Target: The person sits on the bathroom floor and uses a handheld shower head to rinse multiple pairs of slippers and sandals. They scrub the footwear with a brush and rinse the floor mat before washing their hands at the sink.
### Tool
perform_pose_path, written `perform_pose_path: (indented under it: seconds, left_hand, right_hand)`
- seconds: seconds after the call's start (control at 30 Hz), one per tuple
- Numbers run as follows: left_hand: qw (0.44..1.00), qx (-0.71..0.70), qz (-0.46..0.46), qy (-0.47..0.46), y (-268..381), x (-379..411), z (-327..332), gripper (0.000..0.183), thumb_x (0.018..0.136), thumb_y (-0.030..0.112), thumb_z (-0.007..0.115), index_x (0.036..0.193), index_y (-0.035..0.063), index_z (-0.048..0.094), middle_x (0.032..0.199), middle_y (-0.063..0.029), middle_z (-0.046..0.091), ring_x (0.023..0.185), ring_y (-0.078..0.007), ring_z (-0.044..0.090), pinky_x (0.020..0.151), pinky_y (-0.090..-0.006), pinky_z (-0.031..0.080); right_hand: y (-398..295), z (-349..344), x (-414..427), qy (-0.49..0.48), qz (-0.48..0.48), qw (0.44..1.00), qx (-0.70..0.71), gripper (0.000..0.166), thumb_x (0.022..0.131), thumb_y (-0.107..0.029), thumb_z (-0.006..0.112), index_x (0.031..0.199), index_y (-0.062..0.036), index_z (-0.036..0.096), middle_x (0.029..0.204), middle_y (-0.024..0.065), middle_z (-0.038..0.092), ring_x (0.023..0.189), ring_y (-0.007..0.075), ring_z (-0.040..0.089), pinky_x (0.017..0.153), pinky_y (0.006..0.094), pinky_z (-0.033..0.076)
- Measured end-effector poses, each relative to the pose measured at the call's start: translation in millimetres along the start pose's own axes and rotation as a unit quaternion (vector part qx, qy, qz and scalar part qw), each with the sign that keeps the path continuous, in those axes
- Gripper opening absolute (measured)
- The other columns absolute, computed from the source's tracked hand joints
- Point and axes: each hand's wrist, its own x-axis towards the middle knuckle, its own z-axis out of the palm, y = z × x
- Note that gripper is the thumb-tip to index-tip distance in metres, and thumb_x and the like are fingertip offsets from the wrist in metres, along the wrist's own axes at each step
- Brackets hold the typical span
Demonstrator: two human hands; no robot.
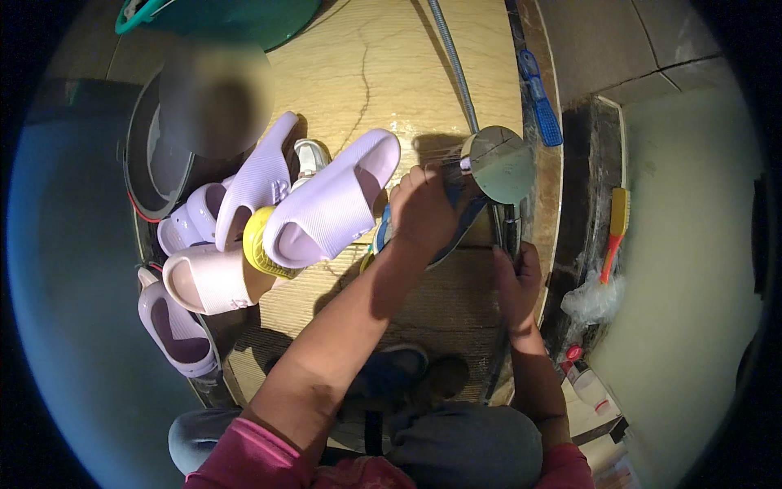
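Observation:
My left hand (424, 214) grips a blue shoe (467, 226), which it largely covers. My right hand (518, 278) is closed around the handle of a round metal shower head (500, 165). Fine jets of water leave the head leftward, toward the shoe and my left knuckles. Left of my left hand lies a lavender slide sandal (330, 211), resting partly on a yellow shoe (259, 241). Another lavender slide (259, 177) leans on its side behind it, near a white shoe (310, 160).
A pale pink slide (211, 281) and lavender clogs (183, 327) lie at left beside a dark bucket (131, 153), partly behind a blurred patch. A green basin (238, 21) stands beyond. Along the right ledge lie a blue brush (540, 101), a yellow-orange brush (616, 226) and a plastic bag (592, 302).

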Motion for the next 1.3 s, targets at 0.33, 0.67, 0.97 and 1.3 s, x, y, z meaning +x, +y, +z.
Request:
perform_pose_path:
  seconds: [0.33, 0.67, 0.97, 1.3]
  left_hand:
    - [0.997, -0.058, -0.046, 0.003, -6.4, 8.7, -5.2, 0.039, 0.087, 0.038, 0.064, 0.102, 0.0022, 0.059, 0.094, -0.0180, 0.064, 0.092, -0.0345, 0.064, 0.079, -0.0444, 0.051]
    - [0.984, -0.098, -0.085, -0.120, -39.9, -90.1, -20.8, 0.041, 0.095, 0.034, 0.057, 0.118, 0.0011, 0.055, 0.104, -0.0244, 0.064, 0.100, -0.0415, 0.061, 0.086, -0.0462, 0.048]
    - [0.957, -0.064, 0.080, 0.270, -3.8, -23.3, 1.8, 0.055, 0.081, 0.016, 0.071, 0.130, 0.0002, 0.050, 0.122, -0.0231, 0.053, 0.115, -0.0432, 0.049, 0.096, -0.0488, 0.041]
    - [0.964, -0.039, 0.221, 0.142, 3.8, 20.1, 20.8, 0.060, 0.070, 0.038, 0.071, 0.127, 0.0204, 0.061, 0.125, -0.0021, 0.060, 0.122, -0.0283, 0.048, 0.099, -0.0642, 0.028]
  right_hand:
    - [3.2, 0.6, 2.8, -0.018, 0.028, 0.999, 0.026, 0.015, 0.091, -0.011, 0.068, 0.099, -0.0030, 0.057, 0.082, -0.0022, 0.052, 0.073, 0.0060, 0.044, 0.064, 0.0233, 0.039]
    - [-0.2, -14.8, -14.2, -0.013, 0.057, 0.998, 0.008, 0.016, 0.091, -0.014, 0.068, 0.096, -0.0046, 0.057, 0.073, -0.0042, 0.050, 0.065, 0.0038, 0.044, 0.056, 0.0223, 0.036]
    - [6.4, -22.9, -9.8, -0.025, -0.096, 0.988, -0.116, 0.022, 0.087, -0.013, 0.073, 0.099, -0.0038, 0.057, 0.066, -0.0025, 0.042, 0.058, 0.0069, 0.038, 0.052, 0.0238, 0.034]
    - [18.5, -25.0, 0.5, -0.014, -0.101, 0.966, -0.238, 0.033, 0.082, -0.018, 0.078, 0.102, -0.0036, 0.056, 0.066, 0.0047, 0.047, 0.057, 0.0116, 0.042, 0.051, 0.0274, 0.038]
